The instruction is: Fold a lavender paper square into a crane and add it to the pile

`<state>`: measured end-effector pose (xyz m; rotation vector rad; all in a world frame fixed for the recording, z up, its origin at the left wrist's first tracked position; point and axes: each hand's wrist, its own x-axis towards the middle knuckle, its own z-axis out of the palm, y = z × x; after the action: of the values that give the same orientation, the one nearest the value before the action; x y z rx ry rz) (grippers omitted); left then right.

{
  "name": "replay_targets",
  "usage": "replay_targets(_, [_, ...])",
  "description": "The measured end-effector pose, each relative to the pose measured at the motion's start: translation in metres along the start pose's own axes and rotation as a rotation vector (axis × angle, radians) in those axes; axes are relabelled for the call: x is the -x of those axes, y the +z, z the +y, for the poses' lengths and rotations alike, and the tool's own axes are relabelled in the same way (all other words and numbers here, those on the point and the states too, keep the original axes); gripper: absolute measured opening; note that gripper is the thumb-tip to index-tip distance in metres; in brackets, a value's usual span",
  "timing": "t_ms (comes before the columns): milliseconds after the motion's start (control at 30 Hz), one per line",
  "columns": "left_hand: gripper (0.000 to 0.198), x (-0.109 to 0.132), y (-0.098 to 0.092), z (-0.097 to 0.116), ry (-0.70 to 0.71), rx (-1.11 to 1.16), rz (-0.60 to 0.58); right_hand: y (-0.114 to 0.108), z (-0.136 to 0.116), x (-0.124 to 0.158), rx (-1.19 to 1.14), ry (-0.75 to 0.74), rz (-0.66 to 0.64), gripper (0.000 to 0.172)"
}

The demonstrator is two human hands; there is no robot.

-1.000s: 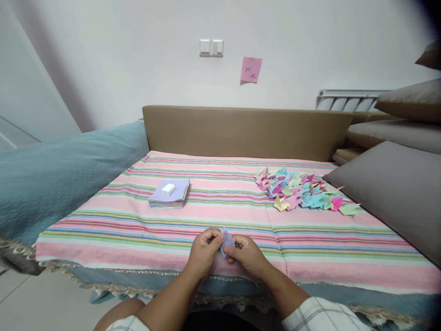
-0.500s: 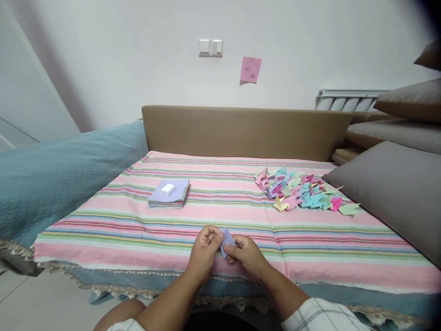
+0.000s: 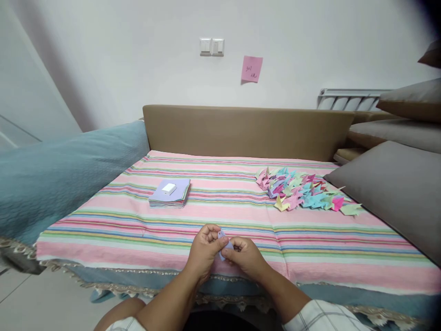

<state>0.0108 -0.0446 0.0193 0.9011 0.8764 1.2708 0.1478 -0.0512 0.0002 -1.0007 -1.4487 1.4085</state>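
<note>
A small folded piece of lilac paper is pinched between both hands, just above the front part of the striped cloth. My left hand is closed on its left side, with the thumb lying over the paper. My right hand grips the lower right side between thumb and fingers. The fingers cover much of the paper, so its full folded shape is hidden. Back to the left lies a stack of square coloured paper with a small white block on top. Many folded paper cranes lie heaped at the right.
Pink striped cloth covers the seat. A blue-covered armrest bounds the left, a brown backrest the back, and grey cushions the right. On the wall are switches and a pink note.
My left thumb has moved right across the lilac paper, close to my right thumb. The paper is tilted differently and less of it shows. The camera view has shifted very slightly.
</note>
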Motion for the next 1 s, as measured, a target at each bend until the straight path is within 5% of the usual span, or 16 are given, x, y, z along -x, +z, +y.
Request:
replay_targets(100, [0.056,-0.001,-0.003,0.001,-0.082,-0.038,-0.070,-0.001,0.000,0.000,0.021,0.004,0.057,0.036])
replay_targets(200, [0.039,-0.003,-0.006,-0.001,-0.151,-0.092,-0.114,-0.002,0.000,0.000,0.064,-0.017,0.109,0.036])
replay_targets(333, [0.037,-0.004,-0.008,-0.003,-0.169,-0.039,-0.072,-0.005,-0.002,0.001,0.008,-0.095,0.081,0.033])
replay_targets(500, [0.038,-0.005,-0.008,0.001,-0.123,-0.092,-0.059,-0.013,-0.006,0.001,-0.068,-0.148,0.202,0.032])
replay_targets(1000, [0.036,-0.004,-0.005,0.003,-0.089,-0.232,-0.047,-0.019,-0.007,0.003,0.422,-0.370,0.263,0.011])
